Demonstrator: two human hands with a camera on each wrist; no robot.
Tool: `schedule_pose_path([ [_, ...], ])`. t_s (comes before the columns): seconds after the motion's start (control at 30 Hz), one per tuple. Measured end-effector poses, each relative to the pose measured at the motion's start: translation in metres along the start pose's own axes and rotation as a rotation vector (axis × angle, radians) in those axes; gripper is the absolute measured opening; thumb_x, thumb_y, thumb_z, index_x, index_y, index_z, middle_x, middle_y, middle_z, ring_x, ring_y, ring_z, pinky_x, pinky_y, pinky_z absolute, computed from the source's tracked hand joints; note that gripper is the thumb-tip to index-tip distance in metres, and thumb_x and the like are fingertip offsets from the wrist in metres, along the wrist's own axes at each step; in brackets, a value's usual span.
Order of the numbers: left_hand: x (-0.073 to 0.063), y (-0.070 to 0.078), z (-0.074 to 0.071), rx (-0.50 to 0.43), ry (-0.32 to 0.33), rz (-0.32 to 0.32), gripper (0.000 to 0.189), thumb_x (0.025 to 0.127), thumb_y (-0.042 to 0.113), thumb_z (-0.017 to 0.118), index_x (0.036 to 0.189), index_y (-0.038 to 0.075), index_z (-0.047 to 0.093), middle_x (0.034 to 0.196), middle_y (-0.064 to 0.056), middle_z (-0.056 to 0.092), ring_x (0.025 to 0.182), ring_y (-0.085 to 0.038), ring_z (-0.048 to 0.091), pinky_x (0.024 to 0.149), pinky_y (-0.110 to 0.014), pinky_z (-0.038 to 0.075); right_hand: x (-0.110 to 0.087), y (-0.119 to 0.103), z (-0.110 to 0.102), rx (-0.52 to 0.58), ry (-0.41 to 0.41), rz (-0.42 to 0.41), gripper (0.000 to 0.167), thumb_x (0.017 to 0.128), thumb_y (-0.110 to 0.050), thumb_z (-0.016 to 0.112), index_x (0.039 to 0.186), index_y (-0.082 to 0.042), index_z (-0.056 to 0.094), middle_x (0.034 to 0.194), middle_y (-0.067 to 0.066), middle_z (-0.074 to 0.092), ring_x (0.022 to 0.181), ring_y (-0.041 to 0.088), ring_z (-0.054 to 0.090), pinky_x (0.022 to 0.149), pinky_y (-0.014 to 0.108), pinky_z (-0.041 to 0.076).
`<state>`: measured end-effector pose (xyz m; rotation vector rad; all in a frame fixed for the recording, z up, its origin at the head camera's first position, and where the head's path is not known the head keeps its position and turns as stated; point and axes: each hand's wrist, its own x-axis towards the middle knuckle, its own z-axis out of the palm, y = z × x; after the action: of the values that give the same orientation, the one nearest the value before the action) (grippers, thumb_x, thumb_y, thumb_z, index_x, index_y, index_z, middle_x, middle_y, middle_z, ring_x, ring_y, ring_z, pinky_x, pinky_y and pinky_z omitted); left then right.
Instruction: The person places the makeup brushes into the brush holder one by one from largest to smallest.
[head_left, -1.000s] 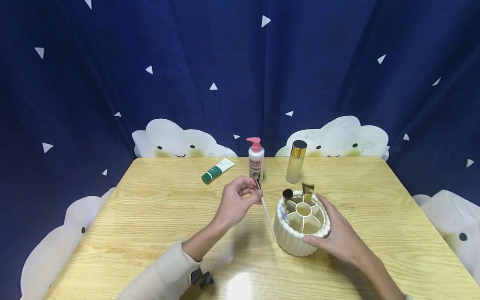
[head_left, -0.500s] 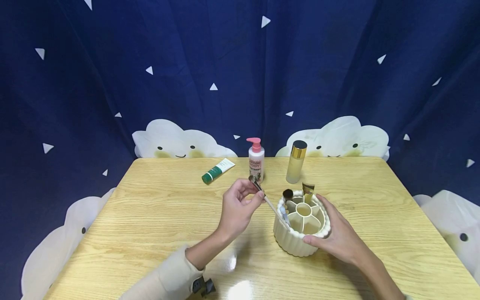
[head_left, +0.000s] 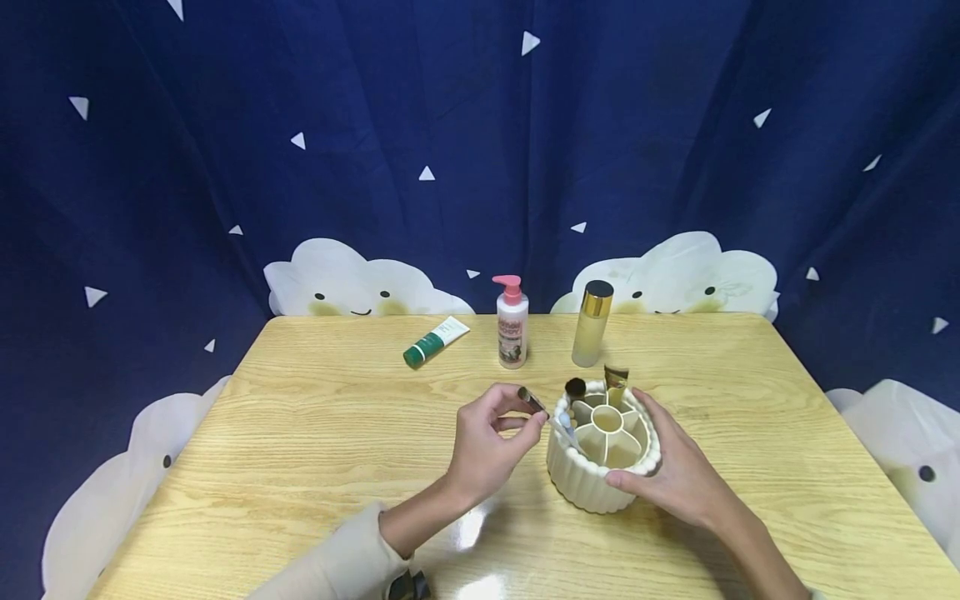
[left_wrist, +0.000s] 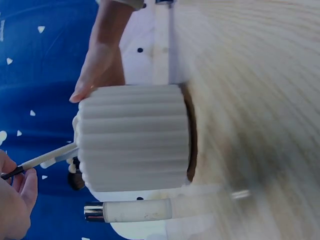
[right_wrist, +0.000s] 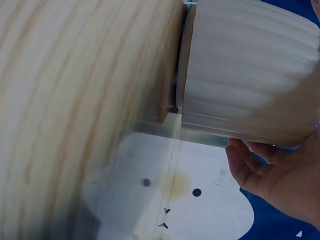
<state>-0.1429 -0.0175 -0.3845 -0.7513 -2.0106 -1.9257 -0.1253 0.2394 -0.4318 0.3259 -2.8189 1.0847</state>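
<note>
A cream, ribbed round organizer (head_left: 587, 482) with a beaded rim and several compartments stands on the table. My right hand (head_left: 678, 468) holds it from the right side, thumb at the front and fingers around the back; the right wrist view shows the curled fingers (right_wrist: 245, 167) against its wall. Left of the organizer, my left hand (head_left: 491, 442) pinches a makeup brush (head_left: 531, 401) near its dark end. The brush slants down, its pale handle (left_wrist: 50, 156) reaching over the rim in the left wrist view. A dark-bristled brush (head_left: 575, 388) and a gold tube (head_left: 617, 383) stand inside the organizer.
Behind the hands stand a pink-topped pump bottle (head_left: 512, 329) and a yellowish bottle (head_left: 592, 329) with a black and gold cap. A green and white tube (head_left: 436, 342) lies at the back left. A dark blue curtain (head_left: 480, 150) hangs beyond the wooden table (head_left: 315, 442).
My left hand has brought the brush's lower end up from beside the organizer to over its rim, then moved right and down. The right hand and organizer have stayed in place.
</note>
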Motion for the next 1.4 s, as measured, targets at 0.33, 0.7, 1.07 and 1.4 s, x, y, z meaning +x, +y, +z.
schedule_pose_path([
  [0.33,-0.01,-0.007,0.011,0.206,-0.075,0.177,0.013,0.079,-0.006,0.067,0.091,-0.002,0.065,0.087,-0.014,0.073,0.076,-0.021,0.071,0.069,-0.021,0.057,0.0,0.0,0.001,0.007,0.001,-0.001,0.112,0.066,-0.047,0.082,0.151,-0.029,0.012,0.146,0.02,0.037,0.126,0.044,0.044,0.095,0.071,0.035],
  [0.7,-0.009,-0.008,0.021,0.354,-0.099,0.194,0.008,0.078,0.003,0.072,0.084,0.001,0.067,0.076,-0.008,0.071,0.065,-0.011,0.065,0.057,-0.011,0.051,0.001,0.0,0.001,0.024,-0.001,-0.005,0.112,0.066,-0.047,0.082,0.151,-0.029,0.012,0.146,0.02,0.037,0.126,0.043,0.044,0.095,0.07,0.035],
  [1.07,-0.016,-0.017,0.034,0.445,-0.074,0.2,0.005,0.078,0.005,0.072,0.08,0.002,0.068,0.066,-0.004,0.068,0.054,-0.002,0.055,0.052,-0.001,0.041,0.0,-0.002,0.001,0.016,-0.012,0.004,0.112,0.067,-0.047,0.081,0.152,-0.029,0.011,0.146,0.021,0.037,0.125,0.045,0.045,0.093,0.071,0.035],
  [1.4,-0.017,-0.023,0.029,0.464,-0.091,0.217,0.012,0.077,0.012,0.076,0.079,0.004,0.068,0.067,-0.002,0.068,0.054,-0.001,0.055,0.053,-0.001,0.041,-0.001,-0.002,-0.003,-0.009,-0.026,-0.002,0.115,0.065,-0.047,0.082,0.152,-0.029,0.009,0.147,0.023,0.035,0.125,0.047,0.044,0.092,0.072,0.035],
])
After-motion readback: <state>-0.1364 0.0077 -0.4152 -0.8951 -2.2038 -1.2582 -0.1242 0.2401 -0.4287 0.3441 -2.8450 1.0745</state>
